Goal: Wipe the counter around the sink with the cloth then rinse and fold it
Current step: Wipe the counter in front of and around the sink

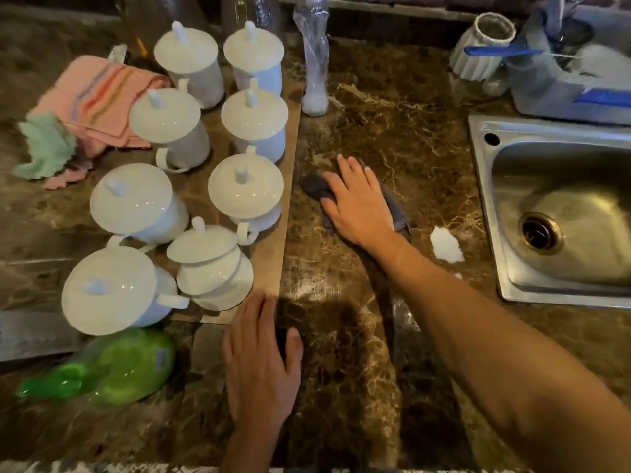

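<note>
Left, lidded mugs (246,186) crowd cloth (316,186); right hand (358,203) fingers flat on it; left hand (259,363) flat.

cloth (316,187): dark grey, crumpled flat | counter (392,131): brown marble | sink (563,213): steel, right

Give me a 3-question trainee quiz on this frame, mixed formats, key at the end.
1. True or false: the right hand presses flat on the dark cloth on the counter.
2. Multiple choice: the white blob on the counter lies (A) between the cloth and the sink, (B) inside the sink, (C) on the board with the lidded cups.
3. Fill in: the left hand rests flat on the ____, holding nothing.

Key: 1 true; 2 A; 3 counter.
</note>
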